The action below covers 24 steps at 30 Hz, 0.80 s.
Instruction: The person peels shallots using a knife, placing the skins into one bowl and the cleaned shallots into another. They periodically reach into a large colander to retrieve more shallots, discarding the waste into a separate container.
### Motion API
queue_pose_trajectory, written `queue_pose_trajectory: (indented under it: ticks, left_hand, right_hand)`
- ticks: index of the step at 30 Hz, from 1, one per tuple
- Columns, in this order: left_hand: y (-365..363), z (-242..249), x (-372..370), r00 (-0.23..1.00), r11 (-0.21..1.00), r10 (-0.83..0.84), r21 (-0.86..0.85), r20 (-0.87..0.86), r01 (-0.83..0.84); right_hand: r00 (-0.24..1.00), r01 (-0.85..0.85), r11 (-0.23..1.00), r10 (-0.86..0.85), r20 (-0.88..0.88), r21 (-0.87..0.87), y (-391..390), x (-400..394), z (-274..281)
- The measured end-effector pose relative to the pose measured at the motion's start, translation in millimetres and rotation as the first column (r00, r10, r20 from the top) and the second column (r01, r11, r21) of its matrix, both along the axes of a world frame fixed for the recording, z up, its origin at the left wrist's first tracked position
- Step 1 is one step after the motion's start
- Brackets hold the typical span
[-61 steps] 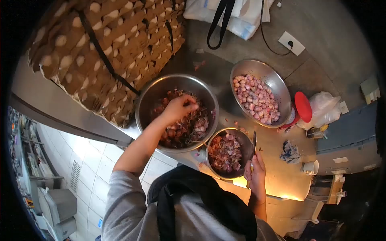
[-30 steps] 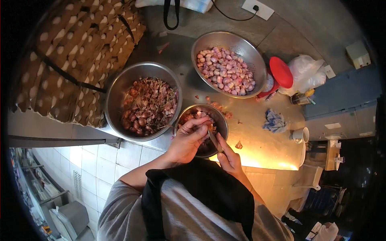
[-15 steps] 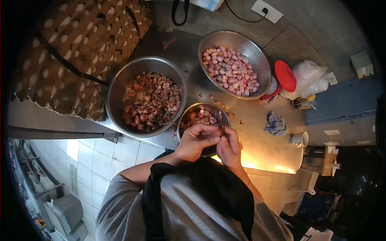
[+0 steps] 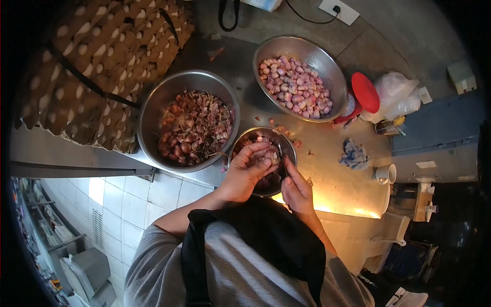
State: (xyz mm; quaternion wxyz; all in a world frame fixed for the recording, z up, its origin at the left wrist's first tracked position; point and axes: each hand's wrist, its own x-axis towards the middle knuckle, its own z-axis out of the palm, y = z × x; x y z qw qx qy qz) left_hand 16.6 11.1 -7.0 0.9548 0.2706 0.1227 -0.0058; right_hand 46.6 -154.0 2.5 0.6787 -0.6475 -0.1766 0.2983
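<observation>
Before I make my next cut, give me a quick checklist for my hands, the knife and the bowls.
1. Shallot held in your left hand: ok.
2. Knife in your right hand: ok.
3. Left fingertips clear of the cutting edge: cannot tell; the edge is too small to make out.
4. Small bowl beneath your hands: ok.
5. Counter free of loose skins: not ok; scraps lie beside the small bowl.
6. Colander standing apart from the small bowl: ok.
</observation>
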Motion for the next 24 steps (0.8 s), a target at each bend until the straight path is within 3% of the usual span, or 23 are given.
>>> queue_pose_trajectory:
  ticks: [2, 4, 13, 17, 19, 21, 24]
  left_hand:
    - [1.5, 1.7, -1.4, 1.000, 0.999, -0.011, 0.031, -0.005, 0.011]
    - [0.2, -0.4, -1.5, 1.000, 0.997, 0.015, 0.072, 0.015, -0.016]
    - [-7.2, -7.0, -7.0, 0.993, 0.978, 0.105, 0.176, 0.061, -0.114]
    - [-11.5, -13.6, -8.9, 0.995, 0.967, 0.082, 0.239, 0.051, -0.092]
    - [-12.0, -8.5, -9.8, 0.996, 0.958, 0.065, 0.276, 0.065, -0.081]
    - [-12.9, -7.1, -10.0, 0.996, 0.952, 0.056, 0.296, 0.070, -0.075]
    - [-13.9, -9.7, -9.0, 0.997, 0.947, 0.047, 0.315, 0.067, -0.066]
  right_hand:
    - [0.999, -0.007, 0.992, 0.013, 0.049, -0.128, 2.8, -6.7, 9.0]
    - [0.973, -0.006, 0.965, 0.066, 0.221, -0.262, -1.1, -7.8, 3.0]
    - [0.990, 0.002, 0.981, 0.026, 0.142, -0.195, -1.5, -11.9, 2.0]
    - [0.963, 0.095, 0.985, -0.056, 0.263, -0.141, 1.4, -10.1, -20.6]
    - [0.975, 0.108, 0.993, -0.098, 0.200, -0.039, 5.2, -9.4, -22.1]
    - [0.993, 0.115, 0.982, -0.118, 0.015, 0.147, 11.8, -9.2, -17.0]
    - [0.984, 0.173, 0.968, -0.161, -0.076, 0.180, 17.2, -8.8, -12.8]
